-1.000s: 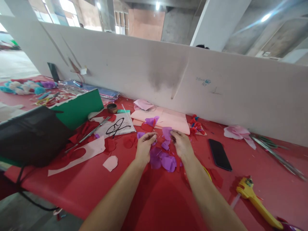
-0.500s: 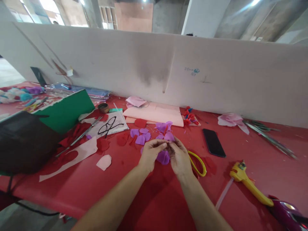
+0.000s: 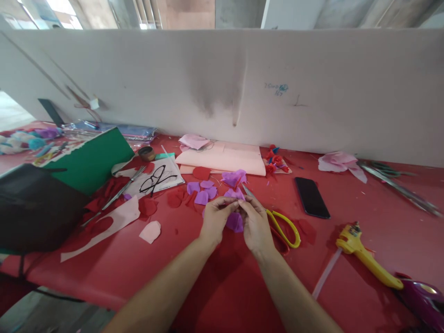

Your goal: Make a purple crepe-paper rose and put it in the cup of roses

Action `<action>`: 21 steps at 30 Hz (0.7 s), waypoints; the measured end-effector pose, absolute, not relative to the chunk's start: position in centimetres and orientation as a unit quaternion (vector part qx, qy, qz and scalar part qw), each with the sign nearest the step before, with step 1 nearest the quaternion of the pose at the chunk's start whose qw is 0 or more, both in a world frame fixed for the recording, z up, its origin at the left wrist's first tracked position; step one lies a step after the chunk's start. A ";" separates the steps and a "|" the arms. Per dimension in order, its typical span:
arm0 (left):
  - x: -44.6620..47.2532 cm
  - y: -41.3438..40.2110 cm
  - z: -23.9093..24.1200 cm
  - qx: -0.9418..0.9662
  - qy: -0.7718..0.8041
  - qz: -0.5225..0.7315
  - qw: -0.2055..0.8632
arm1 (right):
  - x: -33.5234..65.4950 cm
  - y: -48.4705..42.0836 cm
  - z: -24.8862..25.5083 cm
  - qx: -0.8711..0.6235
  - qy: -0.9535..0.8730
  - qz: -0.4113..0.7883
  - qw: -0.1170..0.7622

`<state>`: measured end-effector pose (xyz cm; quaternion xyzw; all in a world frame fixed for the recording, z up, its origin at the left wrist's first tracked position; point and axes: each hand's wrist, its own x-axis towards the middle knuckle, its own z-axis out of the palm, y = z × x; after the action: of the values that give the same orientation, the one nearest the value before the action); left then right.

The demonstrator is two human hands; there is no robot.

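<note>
I have both forearms running in from the bottom edge to the middle of the frame, wrists apart, fingertips meeting. The left hand point(image 3: 213, 224) and the right hand point(image 3: 255, 226) each pinch, thumb to forefinger, at a purple petal point(image 3: 235, 194) that shows just beyond the fingers; the edge inside the grip is covered. Another purple piece point(image 3: 235, 223) shows between the palms, and loose purple petals point(image 3: 201, 198) lie just left of them.

At the left edge I see a black bag point(image 3: 33, 208), contents out of sight, before a green panel point(image 3: 95, 159). In the upper left, clear plastic packs point(image 3: 128, 132) hold something bluish. I can't tell whether the small round brown object point(image 3: 146, 153) is a tin or a roll.

The right hand partly hides the yellow-handled scissors point(image 3: 297, 235). A purple device point(image 3: 421, 300) is cut off at lower right, by the yellow glue gun point(image 3: 376, 269).
</note>
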<state>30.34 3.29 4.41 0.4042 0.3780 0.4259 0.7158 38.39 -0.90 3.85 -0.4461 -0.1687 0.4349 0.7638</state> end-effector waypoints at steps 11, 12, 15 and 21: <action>30.4 2.9 4.0 0.490 0.384 0.457 0.635 | 38.2 -0.8 3.6 -0.459 -0.162 0.443 0.753; 30.4 2.9 4.0 0.505 0.385 0.459 0.621 | 38.2 -0.8 3.7 -0.461 -0.160 0.445 0.751; 30.4 2.9 3.8 0.559 0.390 0.460 0.569 | 38.2 -0.8 3.9 -0.466 -0.155 0.451 0.745; 30.2 3.1 3.9 0.595 0.386 0.451 0.542 | 38.6 -0.9 4.0 -0.464 -0.165 0.462 0.738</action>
<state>30.25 3.08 3.92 0.5953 0.3863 0.4507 0.5415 38.61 -0.91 3.95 -0.4639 -0.1650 0.4616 0.7379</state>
